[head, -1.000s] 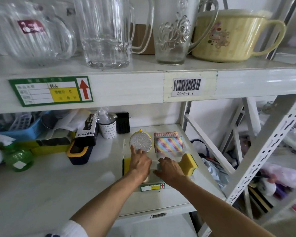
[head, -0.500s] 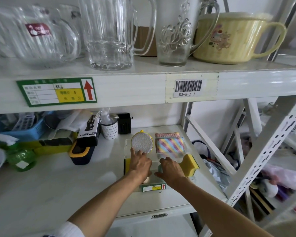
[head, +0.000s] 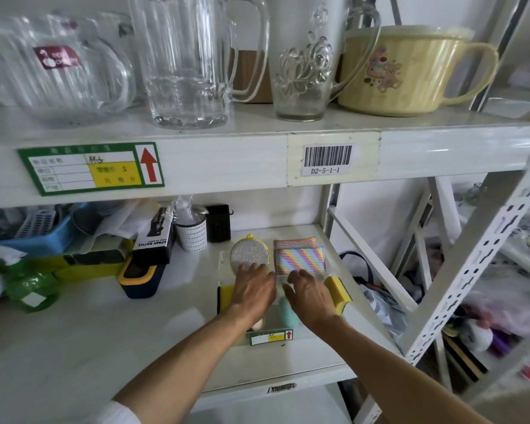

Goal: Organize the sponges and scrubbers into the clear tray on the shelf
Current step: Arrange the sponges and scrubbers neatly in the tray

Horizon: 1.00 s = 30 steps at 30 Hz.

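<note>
Clear tray [head: 224, 261] on lower shelf [head: 104, 332]: round scrubber [head: 248, 251], striped sponges [head: 300, 257], yellow sponge [head: 338, 290]. Left hand [head: 253, 289] and right hand [head: 311, 293] flat, fingers spread, gripping nothing.

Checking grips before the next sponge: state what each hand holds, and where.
Neither visibly grips anything. The left hand lies flat with fingertips on the round scrubber; the right hand lies flat over the tray, its palm side hidden.

Three clear glass jugs [head: 193, 59] and a yellow handled bowl [head: 410, 68] stand on the upper shelf; a blue basket [head: 40, 231] sits far left below
</note>
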Each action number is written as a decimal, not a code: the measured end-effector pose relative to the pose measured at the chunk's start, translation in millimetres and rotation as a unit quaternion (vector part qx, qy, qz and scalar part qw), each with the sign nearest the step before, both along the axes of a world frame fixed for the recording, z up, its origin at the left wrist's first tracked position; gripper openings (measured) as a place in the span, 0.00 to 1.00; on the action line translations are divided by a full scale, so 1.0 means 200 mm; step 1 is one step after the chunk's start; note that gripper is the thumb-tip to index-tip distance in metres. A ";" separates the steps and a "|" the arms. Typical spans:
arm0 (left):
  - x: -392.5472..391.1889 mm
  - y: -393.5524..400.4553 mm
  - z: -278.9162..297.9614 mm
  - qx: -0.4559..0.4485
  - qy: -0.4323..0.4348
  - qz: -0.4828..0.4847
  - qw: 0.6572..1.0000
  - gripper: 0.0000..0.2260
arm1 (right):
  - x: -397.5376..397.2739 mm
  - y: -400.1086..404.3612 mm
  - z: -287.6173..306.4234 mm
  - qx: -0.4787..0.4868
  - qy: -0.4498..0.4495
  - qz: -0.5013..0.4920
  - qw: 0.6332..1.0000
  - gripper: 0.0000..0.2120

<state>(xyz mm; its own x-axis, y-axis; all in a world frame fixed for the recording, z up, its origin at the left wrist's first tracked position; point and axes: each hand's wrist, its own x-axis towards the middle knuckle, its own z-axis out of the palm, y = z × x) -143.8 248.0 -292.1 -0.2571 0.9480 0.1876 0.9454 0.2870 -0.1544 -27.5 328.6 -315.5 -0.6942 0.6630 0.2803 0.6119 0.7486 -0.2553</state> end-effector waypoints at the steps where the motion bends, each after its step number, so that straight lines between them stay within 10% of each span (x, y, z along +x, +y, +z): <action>1: 0.01 0.01 0.01 0.014 -0.005 -0.009 1.000 0.10 | 0.02 0.02 0.02 0.019 0.018 -0.011 1.000 0.11; 13: 0.25 0.20 -0.03 0.063 -0.332 -0.079 0.938 0.19 | 0.32 0.19 0.08 -0.080 -0.108 -0.208 0.969 0.18; 30: 0.25 0.23 -0.08 0.046 -0.477 -0.059 0.876 0.21 | 0.23 0.09 0.06 -0.108 -0.036 -0.145 0.983 0.11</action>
